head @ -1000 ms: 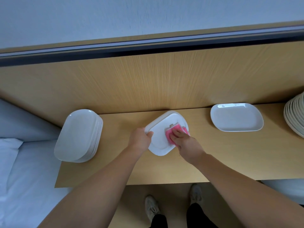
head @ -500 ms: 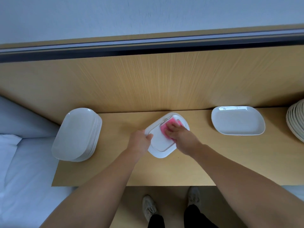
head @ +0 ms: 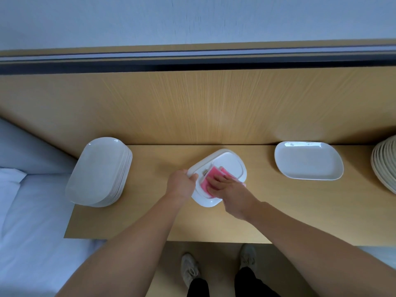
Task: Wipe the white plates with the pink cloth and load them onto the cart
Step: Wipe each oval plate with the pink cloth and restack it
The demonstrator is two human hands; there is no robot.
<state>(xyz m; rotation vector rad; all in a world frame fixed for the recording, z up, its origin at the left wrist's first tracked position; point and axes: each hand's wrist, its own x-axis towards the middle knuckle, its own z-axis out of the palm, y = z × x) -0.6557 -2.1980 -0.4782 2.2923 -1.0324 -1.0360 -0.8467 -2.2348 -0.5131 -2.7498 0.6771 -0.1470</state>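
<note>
At frame centre, gripping the stiff, glossy, likely slippery and breakable white plate by its left rim with the left hand, pressing the soft pink cloth flat under straight fingers of the right hand.

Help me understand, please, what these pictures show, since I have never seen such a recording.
There is no machine here: a person wears a wide-angle camera on the head, looking down at their own arms, so every picture comes from that one view. The left hand grips the rim of a white plate on the wooden table; the right hand presses a pink cloth flat onto it. A stack of white plates sits to the left, a single plate to the right, another stack at the right edge.
</note>
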